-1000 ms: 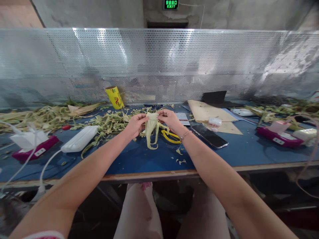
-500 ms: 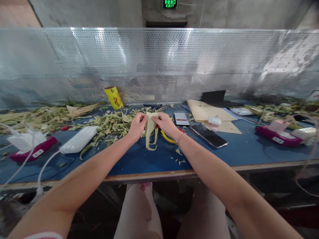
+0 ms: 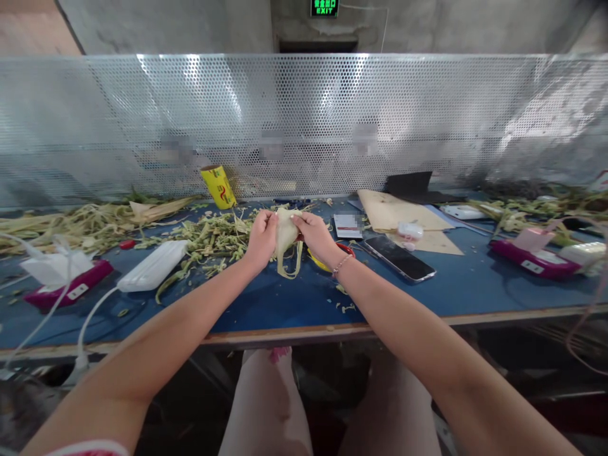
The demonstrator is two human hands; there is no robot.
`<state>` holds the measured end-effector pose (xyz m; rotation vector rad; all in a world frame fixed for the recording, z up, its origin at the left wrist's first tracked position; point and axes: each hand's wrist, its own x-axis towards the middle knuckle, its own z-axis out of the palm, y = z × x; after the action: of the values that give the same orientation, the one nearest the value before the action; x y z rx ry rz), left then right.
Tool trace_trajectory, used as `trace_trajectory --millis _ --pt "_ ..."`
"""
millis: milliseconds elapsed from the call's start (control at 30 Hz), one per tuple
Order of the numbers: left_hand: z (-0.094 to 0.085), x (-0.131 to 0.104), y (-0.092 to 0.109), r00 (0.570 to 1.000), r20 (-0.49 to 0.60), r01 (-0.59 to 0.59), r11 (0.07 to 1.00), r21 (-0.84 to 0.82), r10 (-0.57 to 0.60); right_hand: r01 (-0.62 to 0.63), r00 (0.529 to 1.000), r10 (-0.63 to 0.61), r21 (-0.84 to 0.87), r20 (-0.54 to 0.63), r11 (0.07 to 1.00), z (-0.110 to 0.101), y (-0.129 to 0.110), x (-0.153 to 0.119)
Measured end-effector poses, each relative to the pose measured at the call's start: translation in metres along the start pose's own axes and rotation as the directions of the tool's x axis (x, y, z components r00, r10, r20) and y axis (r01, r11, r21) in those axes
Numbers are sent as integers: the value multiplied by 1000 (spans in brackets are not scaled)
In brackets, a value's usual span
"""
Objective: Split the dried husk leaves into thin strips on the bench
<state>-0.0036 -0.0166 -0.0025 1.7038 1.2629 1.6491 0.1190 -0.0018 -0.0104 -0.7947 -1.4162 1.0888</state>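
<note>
Between my hands is a pale corn husk (image 3: 286,233), with a narrow looped strip hanging from its lower end. My left hand (image 3: 263,238) pinches its left edge, thumb on top. On the opposite edge, the thumb and fingers of my right hand (image 3: 311,235) are closed too. The husk is held above the blue table (image 3: 270,307), near a heap of green-yellow plant scraps (image 3: 216,237). Just under my right wrist lies a tool with yellow and red curved handles (image 3: 323,259), partly covered by my hand.
A black phone (image 3: 399,258), a small white card box (image 3: 348,226) and brown paper (image 3: 403,212) lie to the right. At left are a white power adapter (image 3: 152,265) with its cable and a purple power strip (image 3: 90,283). A yellow tube (image 3: 219,188) stands by the perforated metal screen (image 3: 304,114).
The husk has been lifted and turned in my fingers, so its hanging end sits higher and shows as a loop. Both hands keep their pinch and have barely shifted.
</note>
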Motion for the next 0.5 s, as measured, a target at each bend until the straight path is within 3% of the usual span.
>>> trace_trajectory --millis 267,400,500 --pt "-3 -7 5 994 103 28 999 -36 -24 -29 1000 29 7 -2 1000 -4 -2 -1" --pt "-1 -10 3 966 231 151 981 -126 -119 106 991 -120 -192 -61 976 -4 -3 -2" --pt "1 -10 5 954 266 178 974 -143 -135 191 975 -219 -382 -30 904 -5 -7 -4"
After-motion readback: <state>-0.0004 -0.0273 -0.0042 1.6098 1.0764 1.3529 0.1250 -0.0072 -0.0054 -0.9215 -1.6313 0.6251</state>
